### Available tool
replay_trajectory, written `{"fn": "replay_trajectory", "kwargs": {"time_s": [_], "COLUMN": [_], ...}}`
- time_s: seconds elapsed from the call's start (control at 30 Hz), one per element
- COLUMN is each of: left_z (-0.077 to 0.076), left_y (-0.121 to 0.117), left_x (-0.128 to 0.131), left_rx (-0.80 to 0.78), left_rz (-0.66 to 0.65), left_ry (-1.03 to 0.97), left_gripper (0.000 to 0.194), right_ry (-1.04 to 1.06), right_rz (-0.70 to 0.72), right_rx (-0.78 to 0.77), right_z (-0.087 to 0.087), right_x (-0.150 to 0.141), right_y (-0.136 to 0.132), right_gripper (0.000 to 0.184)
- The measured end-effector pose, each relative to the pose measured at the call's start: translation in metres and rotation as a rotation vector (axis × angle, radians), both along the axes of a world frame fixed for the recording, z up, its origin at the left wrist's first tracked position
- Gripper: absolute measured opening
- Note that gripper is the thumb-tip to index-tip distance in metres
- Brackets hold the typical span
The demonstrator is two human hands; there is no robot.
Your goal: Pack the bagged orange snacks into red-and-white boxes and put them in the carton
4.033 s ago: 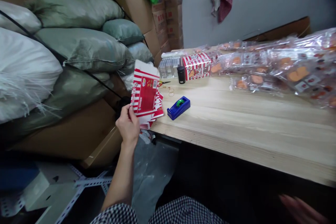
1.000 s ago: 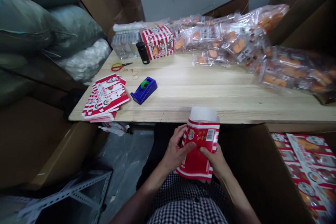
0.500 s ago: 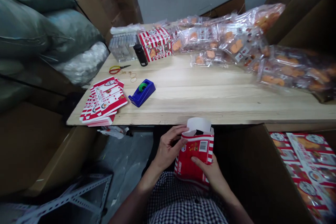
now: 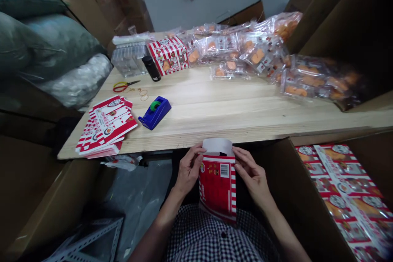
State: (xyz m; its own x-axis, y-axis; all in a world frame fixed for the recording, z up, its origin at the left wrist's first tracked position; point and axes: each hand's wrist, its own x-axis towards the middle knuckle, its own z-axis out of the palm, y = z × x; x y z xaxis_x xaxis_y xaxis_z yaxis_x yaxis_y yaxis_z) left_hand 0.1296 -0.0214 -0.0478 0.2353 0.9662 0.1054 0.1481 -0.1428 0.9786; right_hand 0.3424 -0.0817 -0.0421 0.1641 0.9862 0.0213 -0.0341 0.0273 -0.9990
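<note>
A red and white striped cardboard box (image 4: 217, 186) is held upright in front of my lap, its printed back with a barcode towards me. The white top flap stands up and the top is open; a dark gap shows inside. My left hand (image 4: 189, 170) pinches the upper left corner between thumb and fingers. At the upper right corner my right hand (image 4: 252, 174) grips the edge, thumb in front and fingers by the flap. The box's lower end is near the checked clothing.
On the wooden table (image 4: 215, 110) are a blue tape dispenser (image 4: 155, 113), flat printed cartons (image 4: 107, 125), scissors (image 4: 123, 86), a black bottle (image 4: 151, 68), a striped box (image 4: 168, 55) and bagged orange pieces (image 4: 258, 55). Packed boxes (image 4: 344, 188) fill a carton at right.
My right hand has moved up from the front of the box to its upper right corner. The box stands straighter, and the view has shifted slightly.
</note>
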Motion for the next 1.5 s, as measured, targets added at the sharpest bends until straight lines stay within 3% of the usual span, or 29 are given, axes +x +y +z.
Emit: {"fn": "replay_trajectory", "kwargs": {"time_s": [0.2,0.33,0.5,0.67,0.9,1.0,1.07,1.1,1.17,1.27,1.5], "left_z": [0.019,0.031,0.014,-0.006,0.009,0.007,0.000,-0.003,-0.007,-0.005,-0.004], "left_y": [0.006,0.012,0.009,0.012,0.030,0.016,-0.001,-0.010,-0.024,-0.034,-0.043], "left_x": [0.001,-0.005,-0.012,-0.009,0.006,0.008,0.005,0.003,-0.002,-0.005,-0.013], "left_rx": [-0.078,-0.060,-0.076,-0.159,-0.178,-0.212,-0.355,-0.442,-0.569,-0.610,-0.647], "left_rz": [0.017,-0.067,-0.165,-0.089,0.060,0.049,-0.047,-0.095,-0.150,-0.178,-0.285], "left_ry": [-0.082,-0.045,0.011,-0.050,-0.229,-0.373,-0.342,-0.295,-0.206,-0.193,-0.328], "left_gripper": [0.022,0.021,0.027,0.033,0.024,0.064,0.087,0.090,0.079,0.058,0.051], "right_ry": [0.216,0.241,0.281,0.402,0.476,0.498,0.507,0.512,0.529,0.549,0.517], "right_rz": [0.046,0.076,0.130,0.081,-0.021,-0.087,-0.144,-0.165,-0.180,-0.187,-0.153], "right_rx": [-0.114,-0.147,-0.267,-0.320,-0.244,-0.240,-0.242,-0.240,-0.237,-0.224,-0.224], "right_z": [-0.001,0.004,-0.011,-0.021,-0.002,-0.007,-0.014,-0.017,-0.021,-0.022,-0.022], "right_x": [0.002,0.004,0.007,0.003,-0.005,0.000,0.002,0.003,0.003,0.000,-0.001], "right_y": [0.016,0.023,0.021,0.031,0.055,0.059,0.058,0.058,0.056,0.052,0.045], "right_gripper": [0.030,0.027,0.027,0.029,0.027,0.028,0.028,0.029,0.028,0.026,0.022]}}
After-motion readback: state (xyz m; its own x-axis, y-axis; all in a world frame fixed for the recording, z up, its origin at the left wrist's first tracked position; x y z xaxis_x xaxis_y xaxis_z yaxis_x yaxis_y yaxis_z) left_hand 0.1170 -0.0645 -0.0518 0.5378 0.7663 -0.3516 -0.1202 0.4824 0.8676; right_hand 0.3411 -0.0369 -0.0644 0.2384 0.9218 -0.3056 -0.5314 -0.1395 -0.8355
